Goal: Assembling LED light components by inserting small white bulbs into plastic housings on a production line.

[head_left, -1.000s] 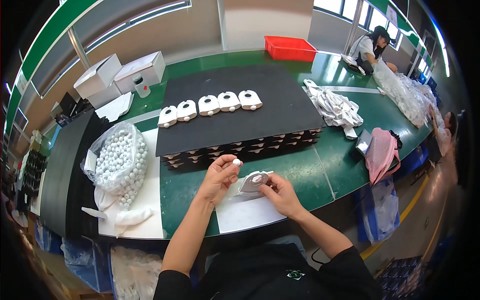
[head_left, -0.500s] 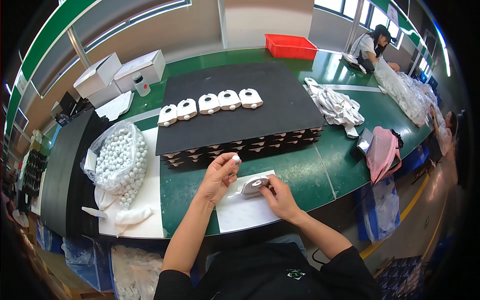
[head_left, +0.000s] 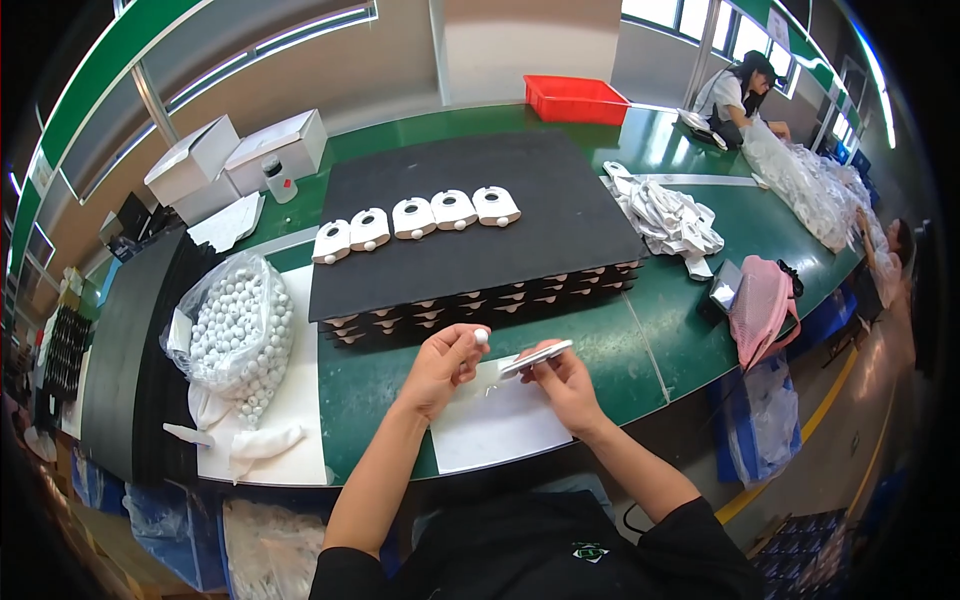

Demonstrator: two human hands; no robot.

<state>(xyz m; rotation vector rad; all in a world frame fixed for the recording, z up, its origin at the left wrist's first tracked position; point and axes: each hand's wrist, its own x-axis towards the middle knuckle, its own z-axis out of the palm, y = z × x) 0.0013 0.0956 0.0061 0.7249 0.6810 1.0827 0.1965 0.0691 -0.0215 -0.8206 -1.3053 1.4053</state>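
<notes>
Between the thumb and fingertips of my left hand (head_left: 440,370) is a small white ball (head_left: 481,337). My right hand (head_left: 570,390) grips a thin white plastic piece (head_left: 537,357), turned nearly edge-on, just to the right of the ball and apart from it. Both hands hover above a white sheet (head_left: 490,432) at the bench's near edge. Beyond them, a row of several white rounded pieces (head_left: 412,218), each with a round hole and a ball at its near edge, lies on a black board (head_left: 470,255). The board tops a stack with similar white pieces between its layers.
A clear bag of white balls (head_left: 240,325) stands at the left, near a white cloth (head_left: 265,447). Right of the stack lies a heap of white pieces (head_left: 665,215), with a pink mesh bag (head_left: 762,310) nearer. A red bin (head_left: 577,100) and a co-worker (head_left: 735,95) are farther back.
My right hand has tilted the white piece from showing its holed face to nearly edge-on. My left hand, still pinching the ball, has shifted slightly right and nearer to me.
</notes>
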